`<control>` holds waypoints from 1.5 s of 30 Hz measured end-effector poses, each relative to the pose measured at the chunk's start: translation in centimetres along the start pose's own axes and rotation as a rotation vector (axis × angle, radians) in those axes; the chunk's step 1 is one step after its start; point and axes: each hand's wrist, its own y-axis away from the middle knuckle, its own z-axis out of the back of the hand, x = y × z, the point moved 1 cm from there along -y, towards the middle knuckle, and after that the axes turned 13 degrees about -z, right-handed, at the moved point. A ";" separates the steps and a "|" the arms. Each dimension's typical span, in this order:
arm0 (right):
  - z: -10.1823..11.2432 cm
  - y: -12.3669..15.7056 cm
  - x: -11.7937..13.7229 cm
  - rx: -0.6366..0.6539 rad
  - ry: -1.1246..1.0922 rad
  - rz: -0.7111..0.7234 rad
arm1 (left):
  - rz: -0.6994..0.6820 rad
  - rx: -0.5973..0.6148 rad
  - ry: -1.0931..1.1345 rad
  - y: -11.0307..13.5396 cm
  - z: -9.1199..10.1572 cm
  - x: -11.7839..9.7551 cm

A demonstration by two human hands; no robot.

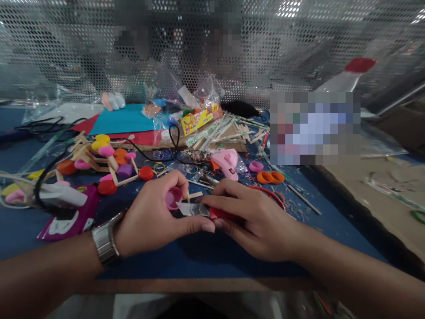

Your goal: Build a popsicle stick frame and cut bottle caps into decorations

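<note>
My left hand (156, 208), with a metal watch on its wrist, is closed round a pink bottle cap (173, 197). The cap's hollow side faces me. My right hand (249, 217) grips a red-handled knife (221, 214), most of whose handle the fingers hide. Its broad metal blade (192, 209) points left, and the tip meets the lower edge of the cap. The left thumb stretches below the blade towards the right fingertips. Behind the right hand lies a red loop (277, 198); whether it belongs to the knife I cannot tell.
A stick-and-cap construction (106, 164) stands at left, near a purple packet (76, 217). Beyond my hands lie a pink glue gun (227, 163), orange rings (265, 177), wooden sticks (215, 133) and a yellow box (199, 120). A black cord (146, 153) crosses the blue table. Cardboard (375, 195) lies right.
</note>
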 end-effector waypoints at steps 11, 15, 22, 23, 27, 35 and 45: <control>0.0 -0.1 0.1 0.014 0.065 -0.059 | -0.058 0.003 -0.142 0.1 -0.1 0.1; 0.0 -0.1 0.1 -0.021 0.091 -0.087 | -0.075 -0.020 -0.191 0.1 -0.3 0.4; -0.1 0.1 -0.1 0.000 0.154 -0.090 | -0.163 -0.027 -0.316 0.1 -0.5 0.5; -0.2 0.0 0.0 0.007 0.167 -0.085 | -0.167 -0.017 -0.314 0.2 -0.5 0.5; -0.4 -0.1 0.1 0.048 0.188 -0.061 | -0.179 0.041 -0.199 0.1 -0.6 0.5; 1.3 -0.6 -0.4 -0.176 0.211 0.028 | 0.210 -0.171 0.375 -0.1 -0.5 1.0; 5.7 -2.2 -5.8 -0.699 0.402 -0.186 | 0.277 -0.217 0.708 -0.4 -1.0 1.3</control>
